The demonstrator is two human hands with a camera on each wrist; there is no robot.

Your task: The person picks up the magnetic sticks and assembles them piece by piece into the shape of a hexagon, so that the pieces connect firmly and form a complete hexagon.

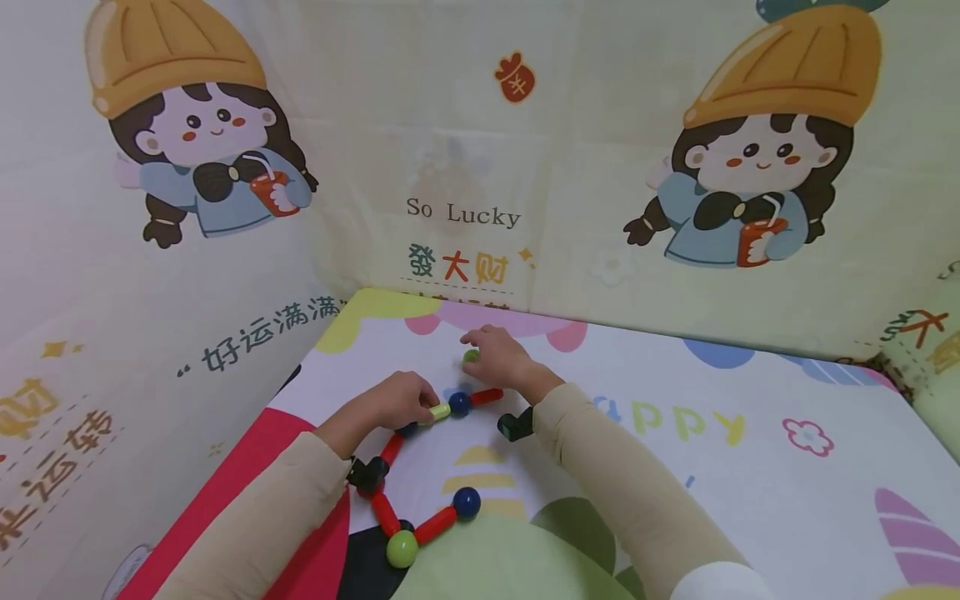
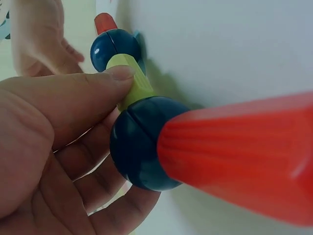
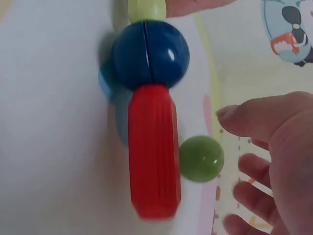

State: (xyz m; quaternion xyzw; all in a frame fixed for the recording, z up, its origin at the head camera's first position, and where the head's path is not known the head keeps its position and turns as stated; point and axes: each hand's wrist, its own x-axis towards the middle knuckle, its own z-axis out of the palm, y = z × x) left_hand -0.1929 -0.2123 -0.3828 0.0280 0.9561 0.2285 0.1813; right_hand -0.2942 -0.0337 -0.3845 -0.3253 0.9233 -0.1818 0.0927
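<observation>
My left hand (image 1: 397, 400) pinches a yellow-green rod (image 2: 132, 81) between thumb and fingers. The rod joins two blue balls; the nearer blue ball (image 2: 146, 142) also touches the fingers and carries a red rod (image 2: 239, 156). From the farther blue ball (image 3: 150, 54) another red rod (image 3: 154, 152) sticks out, its end free. Past that rod, a loose green ball (image 3: 201, 158) lies on the table. Over this ball hovers my right hand (image 1: 501, 358), fingers loosely bent and apart from it in the right wrist view, holding nothing.
The joined chain runs back toward me through red rods (image 1: 385, 512) to a green ball (image 1: 402, 549) and an end blue ball (image 1: 467, 502). A printed cloth (image 1: 675, 467) covers the table. Patterned fabric walls (image 1: 585, 208) rise behind and at the left.
</observation>
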